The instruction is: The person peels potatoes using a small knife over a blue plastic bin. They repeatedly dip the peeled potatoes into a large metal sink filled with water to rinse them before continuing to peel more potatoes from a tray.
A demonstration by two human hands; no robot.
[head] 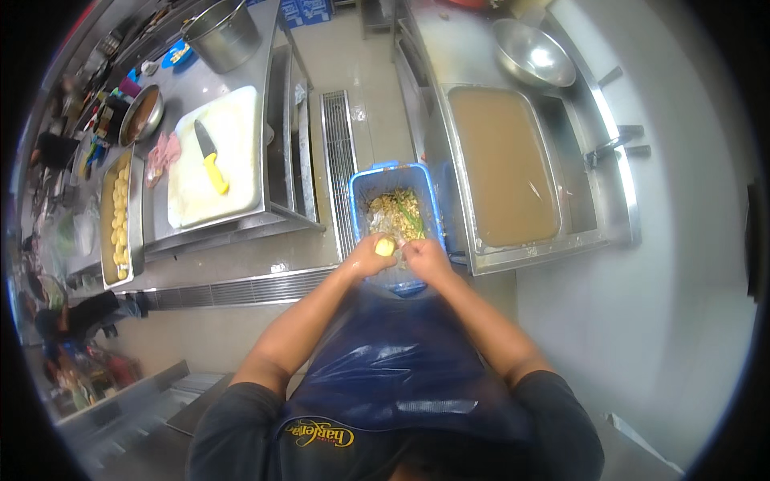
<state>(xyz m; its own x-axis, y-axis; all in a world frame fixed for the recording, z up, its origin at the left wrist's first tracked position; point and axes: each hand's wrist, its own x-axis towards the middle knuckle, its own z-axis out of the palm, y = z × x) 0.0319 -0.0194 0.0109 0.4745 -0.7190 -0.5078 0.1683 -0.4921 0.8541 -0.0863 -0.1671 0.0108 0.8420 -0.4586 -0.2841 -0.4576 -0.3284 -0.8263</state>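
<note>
My left hand (pixel 364 258) grips a peeled, pale yellow potato (pixel 385 246) above a blue plastic bin (pixel 392 166). Close beside it, my right hand (pixel 427 261) is closed around a small hand tool (pixel 402 243), whose shape is mostly covered by the fingers. Below both hands, the bin holds a heap of food scraps and peelings (pixel 404 211), with some green stalks and a clear plastic piece among them. A dark blue apron (pixel 397 355) reaches to the bin's near edge.
On the left steel table, a white cutting board (pixel 240 144) carries a yellow-handled knife (pixel 215 173). Near it are a pink cloth (pixel 162 156), a metal tray (pixel 137 240) of peeled potatoes and a stockpot (pixel 225 42). To the right, a sink basin (pixel 559 216) holds murky brown water. A person (pixel 90 318) is at far left.
</note>
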